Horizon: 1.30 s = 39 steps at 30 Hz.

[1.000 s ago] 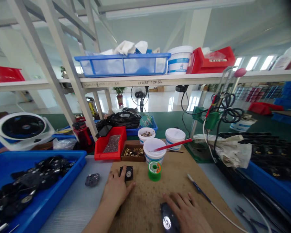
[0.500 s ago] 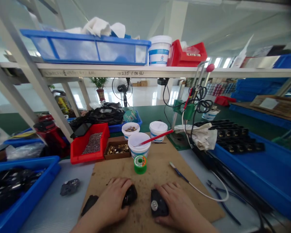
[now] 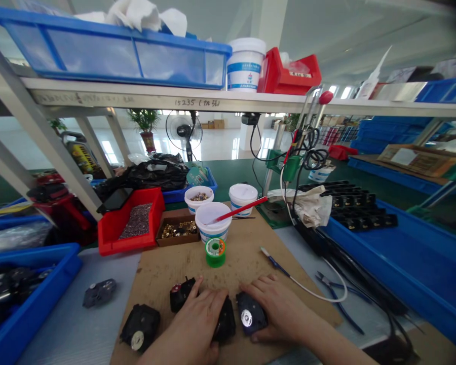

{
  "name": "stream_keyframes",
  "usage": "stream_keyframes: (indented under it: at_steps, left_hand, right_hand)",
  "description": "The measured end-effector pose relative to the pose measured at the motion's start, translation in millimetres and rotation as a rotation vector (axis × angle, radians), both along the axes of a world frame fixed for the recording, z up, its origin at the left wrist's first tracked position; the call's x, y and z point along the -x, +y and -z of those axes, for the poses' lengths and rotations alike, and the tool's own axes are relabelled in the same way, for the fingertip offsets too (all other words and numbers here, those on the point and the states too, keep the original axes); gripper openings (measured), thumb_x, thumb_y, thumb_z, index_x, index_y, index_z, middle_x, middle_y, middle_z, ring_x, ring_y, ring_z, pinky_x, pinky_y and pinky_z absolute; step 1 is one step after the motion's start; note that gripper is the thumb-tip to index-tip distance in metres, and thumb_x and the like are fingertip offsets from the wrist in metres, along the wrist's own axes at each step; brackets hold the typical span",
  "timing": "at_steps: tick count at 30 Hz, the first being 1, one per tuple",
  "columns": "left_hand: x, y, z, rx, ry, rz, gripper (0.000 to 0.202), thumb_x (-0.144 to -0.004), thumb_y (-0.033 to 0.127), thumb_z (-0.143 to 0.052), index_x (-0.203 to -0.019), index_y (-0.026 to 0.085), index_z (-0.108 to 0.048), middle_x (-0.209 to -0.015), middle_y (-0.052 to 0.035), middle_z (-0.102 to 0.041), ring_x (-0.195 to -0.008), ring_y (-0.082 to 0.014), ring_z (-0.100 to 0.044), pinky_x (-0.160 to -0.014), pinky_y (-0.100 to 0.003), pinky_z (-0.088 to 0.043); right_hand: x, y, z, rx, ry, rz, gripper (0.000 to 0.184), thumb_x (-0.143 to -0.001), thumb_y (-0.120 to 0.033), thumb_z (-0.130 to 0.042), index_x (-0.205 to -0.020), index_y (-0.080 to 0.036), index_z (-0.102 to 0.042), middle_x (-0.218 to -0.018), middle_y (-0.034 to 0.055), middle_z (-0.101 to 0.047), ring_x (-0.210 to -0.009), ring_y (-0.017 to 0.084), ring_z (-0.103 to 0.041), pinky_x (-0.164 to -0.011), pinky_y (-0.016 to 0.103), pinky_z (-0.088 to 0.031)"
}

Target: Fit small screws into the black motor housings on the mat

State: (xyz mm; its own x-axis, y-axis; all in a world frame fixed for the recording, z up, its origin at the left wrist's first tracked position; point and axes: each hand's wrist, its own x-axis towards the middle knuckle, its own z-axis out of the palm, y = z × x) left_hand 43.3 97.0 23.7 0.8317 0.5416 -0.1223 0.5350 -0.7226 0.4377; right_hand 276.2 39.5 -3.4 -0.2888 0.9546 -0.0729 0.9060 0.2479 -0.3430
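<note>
Brown board [image 3: 243, 263] on your bench holds the work, and your hands sit at its near edge. Your left hand [image 3: 197, 324] lies with bent fingers over one black part [image 3: 226, 319]. Your right hand [image 3: 285, 312] curls around another black part [image 3: 251, 317] just right of it. Two more black parts [image 3: 140, 327] lie left of these. Push too hard and one could slide off the near edge. Beyond them, the green spool [image 3: 215, 252] could roll. On the shelf edge [image 3: 251, 104] you can read "15235".
</note>
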Motion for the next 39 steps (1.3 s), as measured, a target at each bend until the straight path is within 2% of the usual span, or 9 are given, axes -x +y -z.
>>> stream_keyframes:
  at_steps: [5, 8, 12, 15, 20, 24, 27, 31, 39]
  left_hand:
    - [3.3, -4.0, -11.2, 0.055, 0.018, -0.025, 0.084, -0.067, 0.022, -0.059, -0.147, 0.015, -0.034, -0.152, -0.0100, -0.043, -0.141, -0.0240, -0.036, -0.121, -0.051, 0.001]
    - [34.6, 5.1, -18.9, -0.055, 0.094, -0.211, 0.095, -0.070, 0.040, -0.068, -0.151, 0.017, -0.024, -0.160, -0.0093, -0.025, -0.147, -0.0289, -0.021, -0.121, -0.054, -0.008]
    - [99.3, 13.9, -14.0, -0.291, 0.227, -0.661, 0.090, -0.074, 0.057, -0.062, -0.144, 0.006, -0.037, -0.150, -0.0211, -0.041, -0.138, -0.0352, -0.039, -0.114, -0.052, -0.028]
    - [128.0, 6.1, 2.9, -0.234, 0.281, -0.783, 0.089, -0.069, 0.060, -0.064, -0.136, 0.005, -0.044, -0.143, -0.0244, -0.049, -0.129, -0.0388, -0.049, -0.104, -0.054, -0.039]
    - [130.4, -8.9, 30.3, -0.142, 0.135, -0.817, 0.073, -0.074, 0.041, -0.062, -0.133, 0.003, -0.041, -0.133, -0.0263, -0.058, -0.118, -0.0353, -0.059, -0.102, -0.049, -0.044]
    - [134.9, -11.2, 34.3, -0.106, 0.047, -0.733, 0.067, -0.073, 0.027, -0.062, -0.135, 0.010, -0.041, -0.140, -0.0196, -0.054, -0.128, -0.0289, -0.052, -0.111, -0.043, -0.038]
    - [142.0, -14.5, 32.4, -0.059, -0.021, -0.642, 0.069, -0.071, 0.019, -0.060, -0.138, 0.016, -0.041, -0.143, -0.0137, -0.052, -0.133, -0.0256, -0.047, -0.114, -0.041, -0.035]
    - [149.1, -19.7, 33.3, 0.007, -0.088, -0.555, 0.075, -0.065, 0.012, -0.058, -0.138, 0.020, -0.043, -0.141, -0.0100, -0.054, -0.131, -0.0245, -0.048, -0.114, -0.040, -0.035]
    - [147.5, -21.2, 28.9, 0.151, -0.162, -0.439, 0.076, -0.062, 0.008, -0.054, -0.138, 0.012, -0.045, -0.142, -0.0175, -0.051, -0.132, -0.0305, -0.046, -0.114, -0.049, -0.033]
  right_hand:
    - [-2.4, -3.5, -6.1, 0.041, 0.011, 0.020, 0.095, -0.052, -0.043, -0.088, -0.137, -0.020, -0.052, -0.125, 0.0131, -0.060, -0.115, 0.036, -0.052, -0.106, 0.055, -0.030]
    - [-2.1, -10.7, -18.0, 0.047, 0.054, 0.046, 0.107, -0.050, -0.042, -0.088, -0.145, -0.024, -0.043, -0.142, 0.0121, -0.048, -0.130, 0.037, -0.041, -0.113, 0.055, -0.020]
    - [17.4, -12.1, -42.0, 0.101, 0.140, 0.101, 0.094, -0.067, -0.040, -0.079, -0.148, -0.023, -0.036, -0.150, 0.0124, -0.039, -0.136, 0.035, -0.034, -0.114, 0.053, -0.022]
    - [53.1, 4.2, -54.7, 0.110, 0.145, 0.037, 0.076, -0.076, -0.033, -0.072, -0.145, -0.020, -0.042, -0.147, 0.0120, -0.043, -0.134, 0.030, -0.039, -0.113, 0.045, -0.029]
    - [123.6, 51.0, -52.9, 0.048, 0.069, 0.026, 0.082, -0.078, -0.049, -0.070, -0.143, -0.009, -0.041, -0.133, 0.0224, -0.052, -0.120, 0.036, -0.053, -0.098, 0.046, -0.045]
    - [153.4, 72.3, -44.7, 0.048, -0.003, 0.089, 0.077, -0.076, -0.052, -0.067, -0.130, 0.000, -0.050, -0.109, 0.0274, -0.062, -0.097, 0.041, -0.063, -0.079, 0.052, -0.051]
    - [153.2, 69.1, -41.9, 0.066, -0.010, -0.045, 0.066, -0.071, -0.037, -0.068, -0.129, -0.007, -0.053, -0.114, 0.0224, -0.062, -0.102, 0.037, -0.062, -0.086, 0.049, -0.050]
    - [138.5, 49.3, -40.7, 0.116, 0.037, -0.312, 0.090, -0.060, -0.028, -0.072, -0.143, -0.019, -0.041, -0.133, 0.0124, -0.055, -0.119, 0.031, -0.053, -0.104, 0.040, -0.041]
    - [127.8, 32.8, -34.5, 0.136, 0.153, -0.323, 0.086, -0.063, -0.025, -0.066, -0.144, -0.012, -0.041, -0.136, 0.0165, -0.054, -0.124, 0.032, -0.048, -0.113, 0.047, -0.026]
